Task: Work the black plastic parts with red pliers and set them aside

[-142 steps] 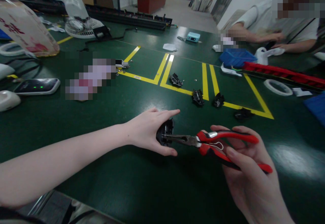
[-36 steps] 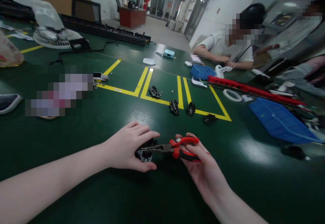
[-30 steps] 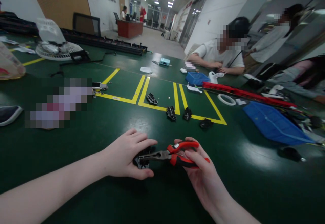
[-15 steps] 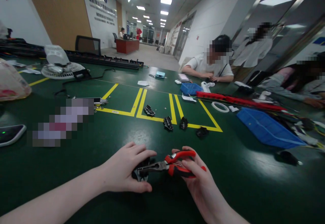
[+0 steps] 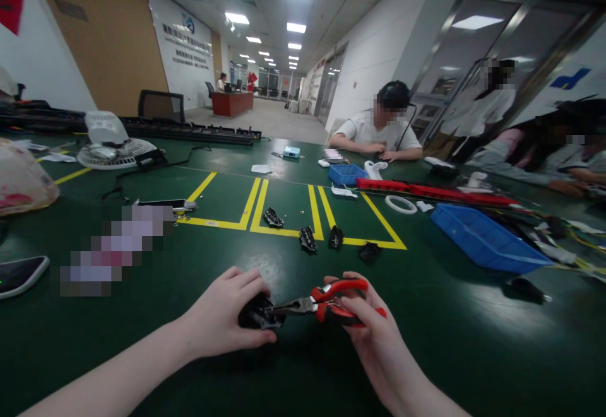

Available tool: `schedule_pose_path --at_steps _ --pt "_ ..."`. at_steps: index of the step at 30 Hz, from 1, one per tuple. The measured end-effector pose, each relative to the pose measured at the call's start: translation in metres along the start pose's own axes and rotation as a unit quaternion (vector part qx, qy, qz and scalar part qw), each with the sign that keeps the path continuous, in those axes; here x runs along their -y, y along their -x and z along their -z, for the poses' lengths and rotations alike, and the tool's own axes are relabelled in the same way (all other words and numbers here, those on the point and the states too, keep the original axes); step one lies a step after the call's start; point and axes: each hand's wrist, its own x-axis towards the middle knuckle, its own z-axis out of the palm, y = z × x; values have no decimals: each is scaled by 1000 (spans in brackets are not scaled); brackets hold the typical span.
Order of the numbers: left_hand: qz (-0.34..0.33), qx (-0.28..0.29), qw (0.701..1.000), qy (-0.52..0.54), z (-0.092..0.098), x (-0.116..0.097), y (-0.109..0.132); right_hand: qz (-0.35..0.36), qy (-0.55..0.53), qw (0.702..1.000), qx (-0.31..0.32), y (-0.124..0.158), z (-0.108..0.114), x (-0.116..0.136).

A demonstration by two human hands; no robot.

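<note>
In the head view my left hand (image 5: 237, 313) is wrapped round a small black part (image 5: 260, 317) just above the green table. My right hand (image 5: 367, 316) grips the red and black handles of long-nose pliers (image 5: 326, 303). The pliers point left, and their metal jaws meet the right side of the black part; whether they pinch it I cannot tell. Beyond my hands lie several similar dark parts, among them one on the left (image 5: 273, 217), one in the middle (image 5: 307, 239) and one on the right (image 5: 370, 251).
Yellow tape (image 5: 218, 223) marks boxes on the green table (image 5: 189, 379). A blue tray (image 5: 483, 237), a tape ring (image 5: 400, 204) and a red strip (image 5: 426, 191) lie to the right. A white fan (image 5: 113, 152) is at the left. People sit across the table.
My left hand and the black part have shifted slightly left, and the part looks turned. The pliers still touch it. The camera view has tilted up a little.
</note>
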Motion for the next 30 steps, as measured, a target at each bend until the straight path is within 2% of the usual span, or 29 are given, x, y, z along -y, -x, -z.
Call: schedule_pose_path --at_steps 6,14,21,30 --pt "-33 -7 999 -10 -7 0 0 6 1 1000 1 0 1 1" --pt "-35 18 999 -8 -10 1 0 15 3 1000 13 2 1 1" --pt "-39 49 997 -49 -9 -2 1 11 10 1000 24 3 1 -1" --pt "-36 57 997 -36 -9 -1 0 85 16 996 19 5 -4 0"
